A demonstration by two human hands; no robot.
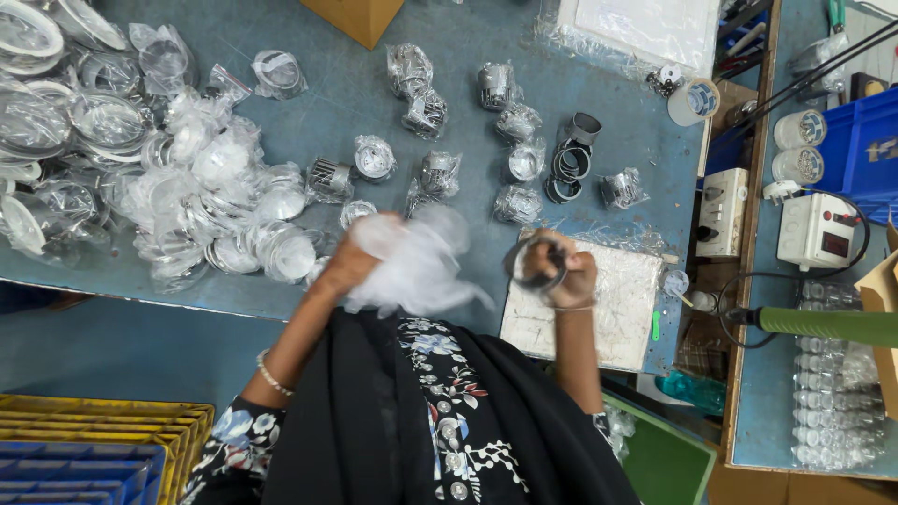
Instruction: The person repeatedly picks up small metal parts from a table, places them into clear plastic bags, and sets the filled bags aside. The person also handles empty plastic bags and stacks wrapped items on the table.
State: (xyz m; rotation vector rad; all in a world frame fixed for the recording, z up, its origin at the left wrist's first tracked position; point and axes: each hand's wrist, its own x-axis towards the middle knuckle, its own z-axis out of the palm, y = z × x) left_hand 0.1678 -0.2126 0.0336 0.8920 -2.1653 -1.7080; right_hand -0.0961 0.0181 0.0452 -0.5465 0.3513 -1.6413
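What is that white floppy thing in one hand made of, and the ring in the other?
The floppy bag in the left hand looks like thin clear plastic film: see-through, crinkled, though blurred. The ring in the right hand looks like shiny metal, dark and glinting; coated plastic is possible.

Bright, even overhead light with glare on plastic wraps; motion blur smears the hands.

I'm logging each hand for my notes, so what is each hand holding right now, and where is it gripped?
The left hand grips a clear plastic bag at one end. The right hand holds a round metal ring part by its rim.
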